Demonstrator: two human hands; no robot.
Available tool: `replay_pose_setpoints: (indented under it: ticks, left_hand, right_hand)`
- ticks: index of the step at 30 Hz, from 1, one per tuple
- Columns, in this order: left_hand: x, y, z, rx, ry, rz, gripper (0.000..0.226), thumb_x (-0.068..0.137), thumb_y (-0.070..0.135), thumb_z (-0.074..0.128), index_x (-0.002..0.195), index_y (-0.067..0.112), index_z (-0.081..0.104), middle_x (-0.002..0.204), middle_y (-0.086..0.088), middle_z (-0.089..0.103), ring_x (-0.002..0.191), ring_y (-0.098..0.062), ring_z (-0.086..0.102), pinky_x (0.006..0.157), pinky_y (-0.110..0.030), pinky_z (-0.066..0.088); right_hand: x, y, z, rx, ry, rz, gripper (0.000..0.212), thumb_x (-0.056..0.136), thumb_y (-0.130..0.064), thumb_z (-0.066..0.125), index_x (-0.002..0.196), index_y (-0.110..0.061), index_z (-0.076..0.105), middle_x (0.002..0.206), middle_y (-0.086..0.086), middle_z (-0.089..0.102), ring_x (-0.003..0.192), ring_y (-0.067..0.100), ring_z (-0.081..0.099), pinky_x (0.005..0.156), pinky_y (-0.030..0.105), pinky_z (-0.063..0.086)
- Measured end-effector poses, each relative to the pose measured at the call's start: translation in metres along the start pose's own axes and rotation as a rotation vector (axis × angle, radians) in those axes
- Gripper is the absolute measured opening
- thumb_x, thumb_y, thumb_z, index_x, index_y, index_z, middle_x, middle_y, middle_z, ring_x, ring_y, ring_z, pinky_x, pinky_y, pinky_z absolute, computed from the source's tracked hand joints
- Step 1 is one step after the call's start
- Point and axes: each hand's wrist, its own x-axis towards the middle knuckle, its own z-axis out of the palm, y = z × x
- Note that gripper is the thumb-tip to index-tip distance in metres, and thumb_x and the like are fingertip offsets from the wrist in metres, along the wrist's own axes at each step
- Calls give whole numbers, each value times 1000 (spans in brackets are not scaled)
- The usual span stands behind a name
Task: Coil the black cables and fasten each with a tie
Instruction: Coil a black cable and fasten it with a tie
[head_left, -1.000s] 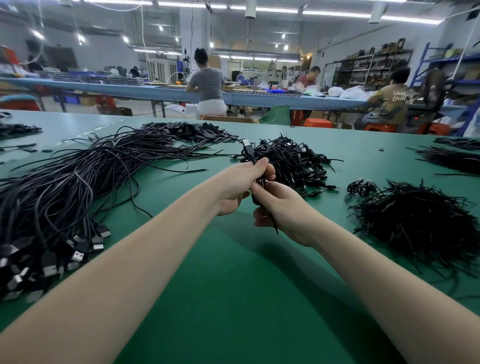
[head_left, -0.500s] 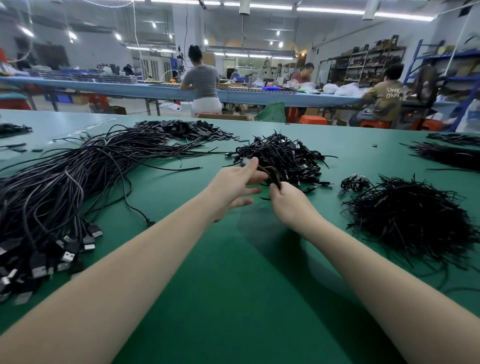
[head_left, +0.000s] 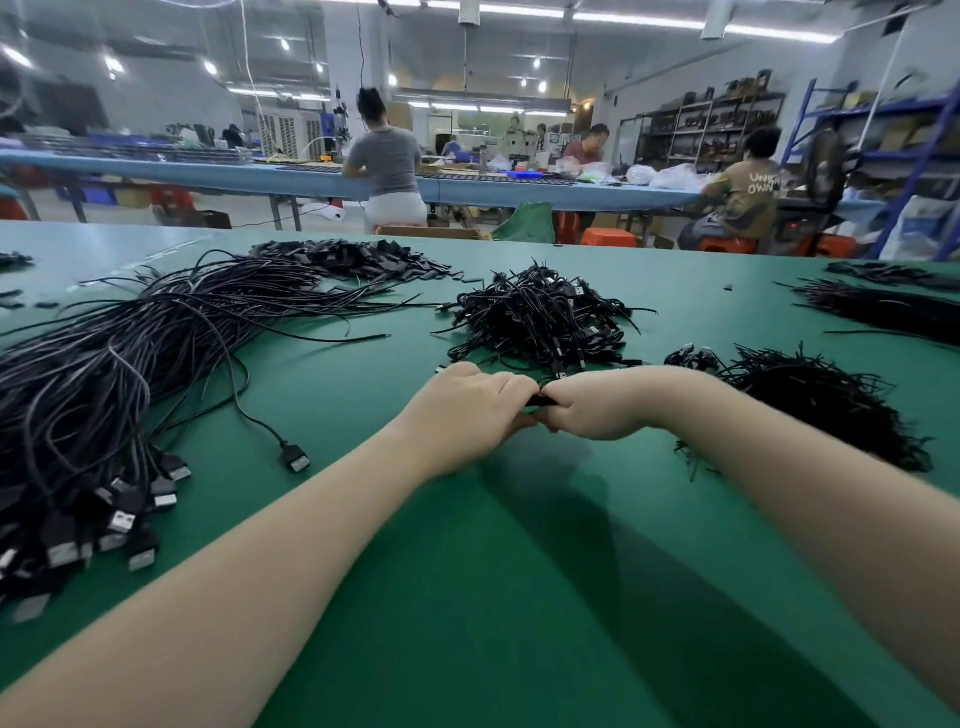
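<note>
Both hands met knuckle to knuckle low over the green felt-topped table (head_left: 467, 597). The left hand (head_left: 470, 410) and the right hand (head_left: 597, 408) each had their fingers curled tight, and between them only a short sliver of a small coiled black cable bundle (head_left: 540, 400) showed. Each grip was closed on that bundle; the tie itself could not be made out, hidden inside the fists.

The main risk, as I judged it, lay in that hidden tie. If the twist was only half made, easing either grip would let the springy cable unwind and the coil open out on the table. Too hard a pull apart could also kink the thin lead or drag the tie off the end of the loops.

The bundle sat just in front of the heap of finished black coiled cables with plugs (head_left: 540, 317). A stray loop catching there could tangle the new coil with the done ones as it was set down.

To the left lay the long sheaf of loose black cables with silver USB plugs (head_left: 104, 374), one plug end lying apart nearer the left forearm; a sweeping arm could snag it. To the right, the mound of short black wire ties (head_left: 810, 400) lay close against the right forearm, and a careless elbow could scatter it.
</note>
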Motion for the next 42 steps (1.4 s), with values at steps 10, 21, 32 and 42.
replay_pose_setpoints:
  ticks: [10, 21, 32, 42]
  left_hand:
    - [0, 14, -1, 30, 42, -280, 11, 97, 19, 51, 87, 15, 49, 77, -3, 62, 67, -29, 61, 62, -32, 28]
    - [-8, -15, 16, -884, 73, -940, 35, 93, 45, 25, 82, 21, 48, 73, -3, 60, 73, -31, 62, 82, -50, 51]
    - [-7, -18, 18, -951, 65, -920, 32, 102, 35, 30, 83, 12, 43, 75, -5, 50, 66, -22, 42, 67, -40, 41]
    - [-6, -15, 14, -1064, 66, -860, 27, 104, 29, 32, 82, 15, 40, 72, 1, 46, 57, -14, 41, 58, -26, 39]
  right_hand:
    - [-10, 27, -41, -289, 196, -41, 43, 88, -52, 58, 115, -20, 51, 91, -9, 51, 85, 17, 50, 68, 28, 39]
    - [-37, 97, -9, -617, 105, 80, 23, 79, -58, 65, 96, -43, 70, 72, -31, 54, 91, 0, 53, 80, 31, 24]
    - [-39, 91, -8, -307, 282, 143, 14, 82, -41, 69, 88, -31, 76, 68, -25, 59, 69, 0, 57, 70, 22, 50]
    - [-19, 73, -6, 452, 519, 287, 10, 80, -28, 75, 76, -19, 74, 73, 6, 70, 62, 17, 57, 56, 23, 50]
